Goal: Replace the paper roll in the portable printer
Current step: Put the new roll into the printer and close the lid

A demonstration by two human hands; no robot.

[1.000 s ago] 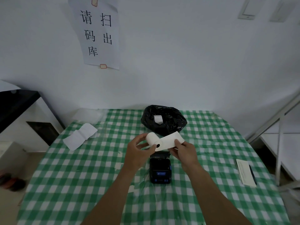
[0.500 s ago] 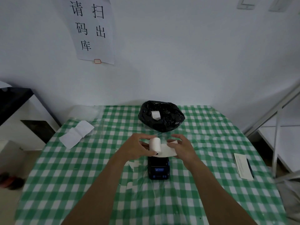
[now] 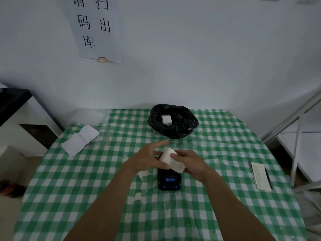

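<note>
A small black portable printer point(image 3: 169, 181) with a blue label lies on the green checked tablecloth at the table's middle. Just above its far end I hold a white paper roll point(image 3: 169, 158) with a loose strip hanging toward the right. My left hand point(image 3: 147, 158) grips the roll's left side, index finger stretched out. My right hand point(image 3: 192, 164) pinches the roll and its strip from the right. The printer's far end is hidden behind the roll and my fingers.
A black plastic bag point(image 3: 172, 123) with a white roll inside sits at the table's far middle. Folded white paper point(image 3: 79, 140) lies far left, a notepad with a pen point(image 3: 260, 178) at the right edge. Small paper scraps point(image 3: 143, 174) lie left of the printer.
Both hands have lowered the roll toward the printer's far end. The roll has turned, so its side rather than its core hole faces me, and the strip has shortened.
</note>
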